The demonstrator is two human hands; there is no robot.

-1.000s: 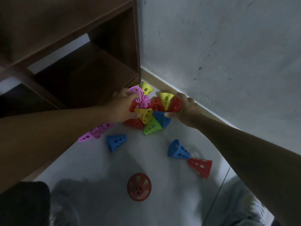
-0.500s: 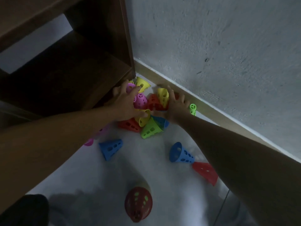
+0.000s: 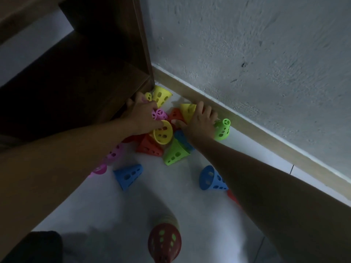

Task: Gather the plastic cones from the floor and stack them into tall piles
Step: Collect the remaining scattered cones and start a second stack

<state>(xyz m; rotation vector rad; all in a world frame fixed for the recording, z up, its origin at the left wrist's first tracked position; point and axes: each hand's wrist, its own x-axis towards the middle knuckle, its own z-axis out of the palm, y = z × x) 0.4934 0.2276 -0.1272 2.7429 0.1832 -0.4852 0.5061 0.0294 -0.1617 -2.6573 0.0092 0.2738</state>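
A heap of perforated plastic cones (image 3: 171, 154) is pressed by both hands: left hand (image 3: 142, 118) at ten o'clock, fingers hidden, grip undeterminable; right hand (image 3: 201, 122) at two o'clock, fingers spread flat.

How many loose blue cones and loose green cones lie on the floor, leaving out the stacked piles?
Blue cones: 3
Green cones: 2
Total: 5

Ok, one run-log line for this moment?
stage: gathering | left hand: on cone heap | right hand: on heap | stack: upright, untouched
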